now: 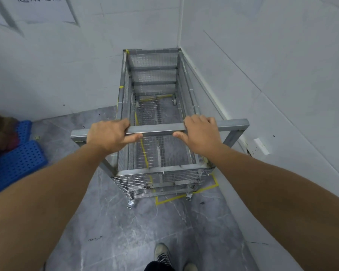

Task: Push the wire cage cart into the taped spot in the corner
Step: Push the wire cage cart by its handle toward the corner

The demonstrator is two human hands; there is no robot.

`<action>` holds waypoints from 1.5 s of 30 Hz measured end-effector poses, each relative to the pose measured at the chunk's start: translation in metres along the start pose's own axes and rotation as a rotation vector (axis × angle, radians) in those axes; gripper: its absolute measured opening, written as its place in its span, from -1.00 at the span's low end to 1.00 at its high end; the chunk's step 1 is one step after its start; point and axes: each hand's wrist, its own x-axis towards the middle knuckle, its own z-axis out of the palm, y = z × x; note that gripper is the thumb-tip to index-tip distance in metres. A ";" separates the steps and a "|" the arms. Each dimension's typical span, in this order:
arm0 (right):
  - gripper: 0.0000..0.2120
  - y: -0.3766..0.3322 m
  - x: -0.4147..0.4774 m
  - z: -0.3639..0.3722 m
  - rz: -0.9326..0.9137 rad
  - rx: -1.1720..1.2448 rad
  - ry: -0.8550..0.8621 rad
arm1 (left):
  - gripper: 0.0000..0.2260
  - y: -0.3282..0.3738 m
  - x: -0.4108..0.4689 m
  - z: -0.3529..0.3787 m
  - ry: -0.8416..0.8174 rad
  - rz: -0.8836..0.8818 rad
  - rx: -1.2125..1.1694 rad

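Presently the person is gripping the handle bar (157, 130) of the wire cage cart (155, 118) with both hands: the left hand (108, 134) and the right hand (201, 134) are each closing over the bar, fingers wrapping the far side and thumbs lying along the near edge. The cart is standing in the corner, its far end close against the back wall (47, 65) and its right side running just beside the right wall (272, 55). The yellow floor tape (184, 196) is showing under and behind the near end, and one line is passing beneath the mesh floor, so the cart is sitting to the left of the marked outline. In my judgement the parking step is nearing completion; the next move is calling for a small shove rightward and forward to square the near wheels (131, 204) inside the tape.
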 end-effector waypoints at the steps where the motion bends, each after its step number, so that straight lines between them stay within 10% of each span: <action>1: -0.43 -0.005 0.000 -0.001 -0.002 0.000 0.006 | -0.35 -0.005 -0.002 0.000 -0.005 -0.002 -0.008; 45: -0.47 -0.006 -0.003 0.004 -0.030 -0.020 0.066 | -0.37 -0.011 -0.011 -0.006 0.010 -0.031 0.020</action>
